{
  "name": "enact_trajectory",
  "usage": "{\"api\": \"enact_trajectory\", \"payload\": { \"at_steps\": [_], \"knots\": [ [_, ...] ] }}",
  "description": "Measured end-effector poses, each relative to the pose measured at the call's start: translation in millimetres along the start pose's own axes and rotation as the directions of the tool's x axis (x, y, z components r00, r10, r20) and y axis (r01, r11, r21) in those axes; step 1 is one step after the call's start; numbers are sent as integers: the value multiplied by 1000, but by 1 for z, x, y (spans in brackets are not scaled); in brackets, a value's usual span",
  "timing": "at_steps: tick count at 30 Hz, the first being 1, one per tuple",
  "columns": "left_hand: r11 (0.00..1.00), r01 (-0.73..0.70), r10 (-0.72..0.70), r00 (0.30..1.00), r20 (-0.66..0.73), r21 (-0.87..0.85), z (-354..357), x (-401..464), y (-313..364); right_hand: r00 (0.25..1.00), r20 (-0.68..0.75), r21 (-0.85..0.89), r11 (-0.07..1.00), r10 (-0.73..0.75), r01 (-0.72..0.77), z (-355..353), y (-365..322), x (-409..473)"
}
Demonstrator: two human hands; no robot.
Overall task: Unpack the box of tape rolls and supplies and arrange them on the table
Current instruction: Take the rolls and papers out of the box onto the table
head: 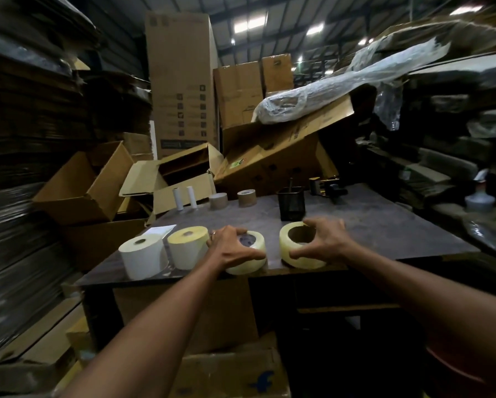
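A warehouse aisle is shown, walled by flattened cardboard stacks (pixel 31 116) on the left and upright cartons (pixel 180 81) behind. A tilted carton (pixel 278 156), topped by a plastic-wrapped bundle (pixel 327 90), is leaned against the far edge of the dark bench (pixel 384 225). An open box (pixel 229 372) is seen on the floor below the near edge.

Along the near edge of the bench four large rolls are set in a row: a white label roll (pixel 141 255), a yellow label roll (pixel 187 245) just beside it, and two clear tape rolls. The left tape roll (pixel 249 264) is gripped by the left hand (pixel 229 245), with fingers (pixel 235 231) curled over its far rim and the thumb pressed on its near side. The right tape roll (pixel 298 248) is gripped by the right hand (pixel 327 239) in the same way, fingers (pixel 315 224) spread wide over the far rim and the thumb laid across the front. Both rolls are rested on the bench.

Further back, a black mesh holder (pixel 291 203), a tape dispenser (pixel 324 186), two brown tape rolls (pixel 246 198) and two small white rolls (pixel 185 198) are arranged. A white sheet (pixel 162 229) is laid at the left edge.
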State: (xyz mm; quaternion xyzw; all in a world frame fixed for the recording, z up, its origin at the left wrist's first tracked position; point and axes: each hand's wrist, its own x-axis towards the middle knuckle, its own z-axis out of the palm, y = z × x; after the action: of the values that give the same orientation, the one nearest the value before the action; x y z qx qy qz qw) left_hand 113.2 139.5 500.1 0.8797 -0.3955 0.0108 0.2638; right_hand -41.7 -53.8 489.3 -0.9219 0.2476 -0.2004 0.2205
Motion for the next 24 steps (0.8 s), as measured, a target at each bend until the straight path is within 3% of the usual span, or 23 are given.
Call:
{"api": "enact_trajectory", "payload": {
  "at_steps": [15, 24],
  "knots": [
    [996, 64, -53, 988, 142, -70, -1, 37, -16, 995, 27, 71, 993, 94, -96, 15, -15, 17],
    [997, 30, -21, 992, 127, -70, 3, 39, -24, 997, 30, 99, 992, 77, -79, 14, -10, 18]
  ]
}}
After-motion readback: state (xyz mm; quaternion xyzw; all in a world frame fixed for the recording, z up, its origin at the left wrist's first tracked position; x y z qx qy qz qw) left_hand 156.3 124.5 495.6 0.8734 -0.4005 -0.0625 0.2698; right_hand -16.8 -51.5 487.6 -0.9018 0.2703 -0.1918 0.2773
